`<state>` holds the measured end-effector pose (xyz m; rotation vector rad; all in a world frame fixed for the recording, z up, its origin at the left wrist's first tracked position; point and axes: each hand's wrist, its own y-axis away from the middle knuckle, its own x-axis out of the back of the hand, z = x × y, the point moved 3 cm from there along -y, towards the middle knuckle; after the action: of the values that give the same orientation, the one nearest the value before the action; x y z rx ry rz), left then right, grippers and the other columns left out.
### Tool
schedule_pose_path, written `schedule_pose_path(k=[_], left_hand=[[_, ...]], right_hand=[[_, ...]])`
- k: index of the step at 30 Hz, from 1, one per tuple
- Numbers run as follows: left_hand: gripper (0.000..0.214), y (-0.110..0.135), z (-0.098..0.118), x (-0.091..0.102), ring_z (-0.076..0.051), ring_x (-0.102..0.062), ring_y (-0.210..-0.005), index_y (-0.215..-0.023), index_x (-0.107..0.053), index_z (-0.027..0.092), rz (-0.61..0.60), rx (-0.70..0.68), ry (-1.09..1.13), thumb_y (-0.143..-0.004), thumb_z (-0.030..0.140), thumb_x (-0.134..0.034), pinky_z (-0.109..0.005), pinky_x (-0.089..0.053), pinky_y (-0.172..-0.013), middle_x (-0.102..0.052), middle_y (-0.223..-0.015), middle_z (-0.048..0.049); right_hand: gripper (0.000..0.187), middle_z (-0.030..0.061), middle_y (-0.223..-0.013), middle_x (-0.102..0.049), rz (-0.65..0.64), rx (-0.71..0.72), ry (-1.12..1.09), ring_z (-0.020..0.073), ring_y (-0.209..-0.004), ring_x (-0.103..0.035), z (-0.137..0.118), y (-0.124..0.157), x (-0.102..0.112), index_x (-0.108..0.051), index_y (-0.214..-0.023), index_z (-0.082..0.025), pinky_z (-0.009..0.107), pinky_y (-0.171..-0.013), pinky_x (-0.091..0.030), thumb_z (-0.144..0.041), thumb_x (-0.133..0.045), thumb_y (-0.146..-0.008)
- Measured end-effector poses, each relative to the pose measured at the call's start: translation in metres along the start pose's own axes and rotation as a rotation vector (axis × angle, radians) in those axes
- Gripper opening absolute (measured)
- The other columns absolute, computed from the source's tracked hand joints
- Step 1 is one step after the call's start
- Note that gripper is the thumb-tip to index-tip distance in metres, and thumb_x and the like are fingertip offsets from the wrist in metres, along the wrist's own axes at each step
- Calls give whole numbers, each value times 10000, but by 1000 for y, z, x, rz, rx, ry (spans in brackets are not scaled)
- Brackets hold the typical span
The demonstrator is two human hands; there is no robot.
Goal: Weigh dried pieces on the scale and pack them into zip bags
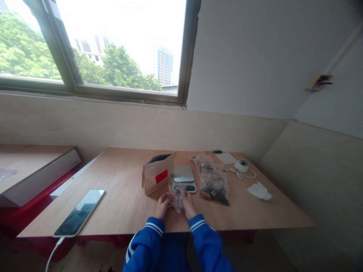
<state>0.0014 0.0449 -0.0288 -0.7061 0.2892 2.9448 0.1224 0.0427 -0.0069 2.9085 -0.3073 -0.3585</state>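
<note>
Both my hands hold a small clear plastic bag [177, 197] with dark bits inside, just above the near edge of the wooden table [124, 189]. My left hand [163, 205] pinches the bag's left side and my right hand [187, 204] grips its right side. Right behind the bag sits a small digital scale [183, 176]. An open brown paper bag [158, 176] with a red label stands left of the scale. Several filled clear bags [213, 180] lie in a row to the right of it.
A tablet [80, 212] with a white cable lies at the table's left front. A white round device [241, 165] with a cord, a crumpled tissue [259, 190], a white card [226, 158] and a green pen [217, 152] lie at the right. A lower table [25, 166] stands at far left.
</note>
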Motion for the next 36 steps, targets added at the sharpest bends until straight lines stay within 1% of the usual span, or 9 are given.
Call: schedule_pose_path(k=[3, 5, 9, 14, 17, 22, 25, 31, 36], left_hand=[[346, 1, 1, 1, -146, -605, -636, -795, -605, 159, 46, -20, 21, -597, 399, -756, -261, -499, -570, -627, -699, -13], [346, 2, 2, 0, -149, -604, -645, -793, -608, 153, 55, -22, 31, -600, 401, -753, -260, -495, -570, -623, -702, -18], [332, 2, 2, -1, -160, -600, -652, -792, -615, 153, 30, -14, 21, -615, 403, -744, -264, -486, -566, -618, -692, -26], [319, 1, 1, -2, -151, -583, -624, -785, -614, 164, 8, 4, 0, -625, 411, -737, -265, -475, -570, -609, -669, -14], [334, 1, 1, -2, -149, -574, -614, -781, -610, 169, 25, 1, 0, -616, 428, -742, -266, -468, -569, -602, -664, -8], [335, 4, 4, -4, -155, -569, -622, -766, -604, 176, 42, -1, -8, -616, 444, -739, -272, -460, -572, -595, -665, -12], [324, 4, 6, -6, -163, -569, -624, -751, -597, 181, 48, 5, -7, -611, 437, -736, -279, -460, -571, -593, -665, -17], [305, 3, 5, -6, -151, -573, -618, -729, -589, 179, 80, 13, 17, -590, 402, -745, -260, -456, -549, -598, -676, -9], [325, 3, 5, -6, -136, -569, -601, -741, -591, 169, 59, 16, 50, -594, 411, -750, -246, -453, -544, -601, -663, -3]], right_hand=[[577, -99, -447, -384, -3, -47, 62, 39, -322, -289, -10, 9, 25, -499, -698, -189, 168, -330, -163, -736, -625, -566], [604, -100, -456, -373, 26, -30, 134, 41, -335, -271, -26, 16, 45, -514, -713, -184, 176, -343, -145, -759, -614, -555], [572, -89, -471, -351, 49, 226, 275, 71, -393, -318, -93, 24, 55, -523, -712, -180, 201, -385, -223, -750, -533, -667], [410, -14, -639, -562, -163, 709, 533, 118, -587, -520, -199, 24, -15, -590, -807, -177, 214, -552, -382, -551, -440, -884], [359, 23, -825, -640, -359, 941, 698, 148, -778, -591, -235, 23, -66, -632, -862, -194, 235, -707, -426, -484, -429, -920], [264, -4, -810, -591, -534, 1042, 1032, 107, -658, -576, -243, 14, -109, -679, -849, -236, 209, -628, -394, -431, -510, -903], [197, -12, -779, -586, -565, 1039, 1123, 90, -589, -564, -235, 8, -113, -698, -830, -245, 204, -578, -369, -383, -567, -881], [157, 9, -884, -672, -639, 1014, 1129, 143, -778, -629, -222, 1, -111, -703, -937, -253, 213, -654, -394, -306, -563, -890], [153, 6, -858, -705, -697, 905, 1103, 146, -771, -625, -221, -6, -114, -707, -862, -221, 214, -645, -390, -264, -562, -883]])
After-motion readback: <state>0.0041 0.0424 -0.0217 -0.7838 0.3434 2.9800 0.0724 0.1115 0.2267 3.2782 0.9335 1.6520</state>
